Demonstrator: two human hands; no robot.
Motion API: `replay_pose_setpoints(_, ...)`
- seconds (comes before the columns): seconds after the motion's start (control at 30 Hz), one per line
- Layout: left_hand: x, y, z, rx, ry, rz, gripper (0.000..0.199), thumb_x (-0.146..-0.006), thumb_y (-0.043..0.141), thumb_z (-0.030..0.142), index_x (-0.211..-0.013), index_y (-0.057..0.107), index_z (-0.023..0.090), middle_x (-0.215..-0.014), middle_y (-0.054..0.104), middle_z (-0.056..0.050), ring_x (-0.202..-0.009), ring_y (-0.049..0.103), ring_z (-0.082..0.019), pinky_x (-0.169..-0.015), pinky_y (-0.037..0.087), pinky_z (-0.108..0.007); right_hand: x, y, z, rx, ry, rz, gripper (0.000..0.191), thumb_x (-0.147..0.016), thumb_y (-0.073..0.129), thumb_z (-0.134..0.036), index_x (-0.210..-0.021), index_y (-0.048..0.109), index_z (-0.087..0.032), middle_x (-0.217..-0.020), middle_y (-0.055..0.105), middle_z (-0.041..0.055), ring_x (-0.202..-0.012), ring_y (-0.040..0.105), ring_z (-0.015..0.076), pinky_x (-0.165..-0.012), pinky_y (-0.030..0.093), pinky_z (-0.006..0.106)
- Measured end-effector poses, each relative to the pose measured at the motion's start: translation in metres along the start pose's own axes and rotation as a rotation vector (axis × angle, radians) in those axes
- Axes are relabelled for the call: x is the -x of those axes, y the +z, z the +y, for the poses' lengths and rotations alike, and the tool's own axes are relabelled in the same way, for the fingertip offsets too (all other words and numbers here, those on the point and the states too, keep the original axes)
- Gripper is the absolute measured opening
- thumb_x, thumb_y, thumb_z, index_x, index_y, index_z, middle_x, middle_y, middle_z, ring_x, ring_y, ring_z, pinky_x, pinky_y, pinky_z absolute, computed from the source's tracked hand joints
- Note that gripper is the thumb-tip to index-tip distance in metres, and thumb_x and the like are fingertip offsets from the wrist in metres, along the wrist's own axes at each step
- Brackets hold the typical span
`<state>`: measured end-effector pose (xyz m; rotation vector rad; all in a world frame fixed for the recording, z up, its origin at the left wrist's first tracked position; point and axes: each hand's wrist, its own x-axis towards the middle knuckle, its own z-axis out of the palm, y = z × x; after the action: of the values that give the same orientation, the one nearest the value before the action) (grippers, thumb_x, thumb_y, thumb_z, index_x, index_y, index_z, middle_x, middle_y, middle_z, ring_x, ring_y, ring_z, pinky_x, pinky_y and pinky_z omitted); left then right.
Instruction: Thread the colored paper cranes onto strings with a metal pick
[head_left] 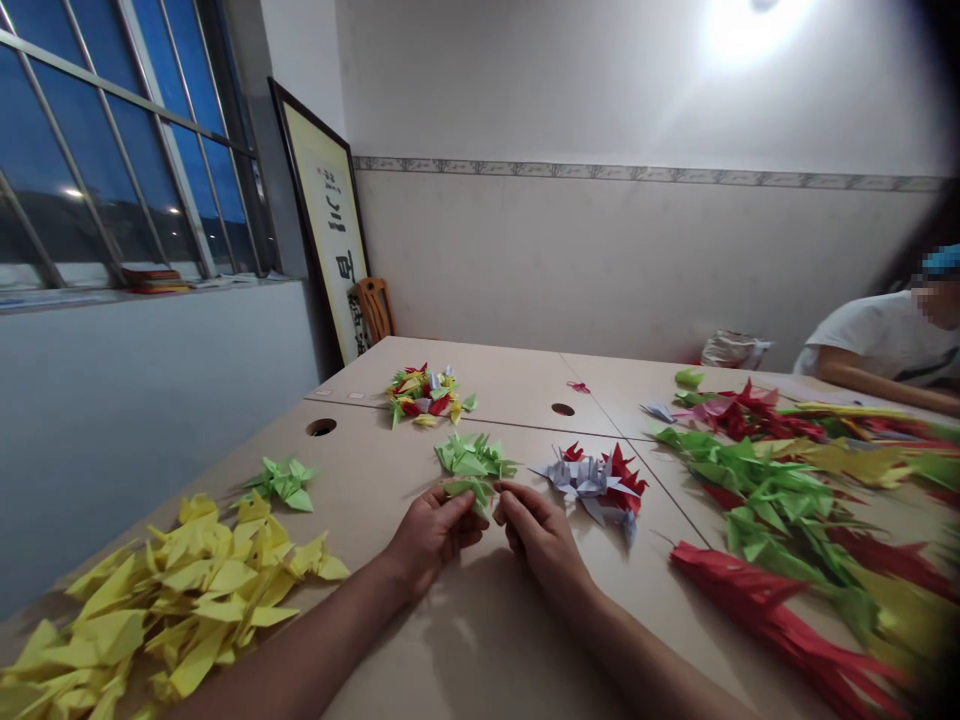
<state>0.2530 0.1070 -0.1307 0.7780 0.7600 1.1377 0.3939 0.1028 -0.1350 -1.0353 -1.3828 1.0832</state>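
Observation:
Between the thumb and fingers of my left hand (442,530) is a green folded-paper crane (474,491), held just above the table. My right hand (541,530) is closed in a pinch right beside the crane's right end; what its fingertips grip is too small to make out. Just beyond my hands lies a small pile of green paper cranes (472,456). To the right of them sits a cluster of grey-white paper cranes (589,476) with red ones (625,478) among them.
Yellow paper cranes (202,580) are heaped at the left, near a green cluster (283,484). A multicoloured pile (427,394) sits farther back. Green strands (772,500) and red strands (772,600) spread along the right. Another person (877,340) sits at the far right.

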Motion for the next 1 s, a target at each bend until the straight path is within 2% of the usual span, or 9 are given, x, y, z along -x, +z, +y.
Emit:
replay_pose_setpoints(0.1,-0.0008,-0.0014,0.0033,0.126,-0.033,0.086,0.010,-0.070,0.062,0.023,-0.074,0.059,0.014,-0.069,0.064,-0.002,-0.064,0.061,-0.010,-0.061,0.046,-0.020,0.0014,0.0011,0.0004,0.032,-0.020,-0.024,0.035,-0.075,0.053,-0.043,-0.093,0.060,-0.013,-0.061,0.055,-0.0007,-0.048,0.046,0.0094,-0.045,0.038,0.020)
replay_pose_setpoints(0.17,-0.0005,-0.0010,0.0049,0.143,-0.049,0.101,0.009,-0.072,0.060,0.022,-0.075,0.059,0.014,-0.073,0.065,-0.003,-0.065,0.062,-0.011,-0.061,0.047,-0.020,0.0023,0.0016,0.0007,0.073,-0.051,-0.049,0.030,-0.075,0.054,-0.040,-0.089,0.063,-0.015,-0.062,0.056,0.0000,-0.055,0.050,0.0119,-0.052,0.040,0.021)
replay_pose_setpoints(0.33,0.0005,-0.0003,0.0062,0.095,-0.083,0.064,0.012,-0.072,0.060,0.024,-0.078,0.061,0.014,-0.076,0.066,-0.005,-0.065,0.062,-0.011,-0.060,0.047,-0.020,0.0011,-0.0001,0.0046,0.239,-0.112,-0.053,0.032,-0.081,0.045,-0.038,-0.092,0.062,-0.014,-0.063,0.057,0.0011,-0.061,0.053,0.0145,-0.057,0.042,0.023)
replay_pose_setpoints(0.47,0.0000,-0.0019,0.0053,0.086,-0.102,0.059,0.012,-0.072,0.060,0.025,-0.075,0.061,0.013,-0.071,0.066,-0.005,-0.062,0.061,-0.010,-0.058,0.046,-0.020,0.0012,-0.0023,0.0028,0.275,-0.121,-0.058,0.030,-0.080,0.046,-0.038,-0.090,0.063,-0.016,-0.062,0.057,0.0006,-0.061,0.054,0.0154,-0.057,0.041,0.023)
replay_pose_setpoints(0.57,0.0001,-0.0023,0.0037,0.082,-0.094,0.043,0.011,-0.071,0.061,0.024,-0.075,0.061,0.014,-0.068,0.065,-0.004,-0.061,0.060,-0.010,-0.058,0.045,-0.019,0.0035,-0.0026,-0.0012,0.336,-0.164,-0.096,0.026,-0.081,0.046,-0.036,-0.084,0.065,-0.018,-0.062,0.058,0.0006,-0.062,0.055,0.0159,-0.059,0.042,0.023)
replay_pose_setpoints(0.77,0.0023,-0.0003,0.0019,0.045,-0.052,-0.042,0.014,-0.068,0.064,0.024,-0.078,0.060,0.015,-0.069,0.064,-0.002,-0.062,0.058,-0.009,-0.060,0.042,-0.019,0.0054,-0.0034,-0.0020,0.436,-0.250,-0.124,0.024,-0.084,0.042,-0.031,-0.087,0.063,-0.019,-0.071,0.062,0.0028,-0.066,0.056,0.0165,-0.062,0.043,0.024)
replay_pose_setpoints(0.9,0.0022,-0.0010,0.0019,0.036,-0.045,-0.059,0.018,-0.066,0.066,0.025,-0.079,0.059,0.015,-0.071,0.064,-0.002,-0.062,0.058,-0.010,-0.061,0.042,-0.021,0.0061,-0.0041,-0.0023,0.469,-0.278,-0.121,0.024,-0.084,0.042,-0.029,-0.086,0.063,-0.020,-0.069,0.062,0.0021,-0.064,0.056,0.0158,-0.060,0.043,0.023)
replay_pose_setpoints(1.0,0.0020,-0.0007,0.0009,0.027,-0.034,-0.061,0.018,-0.066,0.066,0.025,-0.079,0.058,0.016,-0.072,0.063,-0.002,-0.064,0.058,-0.010,-0.060,0.042,-0.020,0.0068,-0.0033,-0.0019,0.465,-0.280,-0.129,0.023,-0.084,0.042,-0.029,-0.090,0.063,-0.020,-0.074,0.063,0.0031,-0.068,0.056,0.0167,-0.064,0.043,0.025)
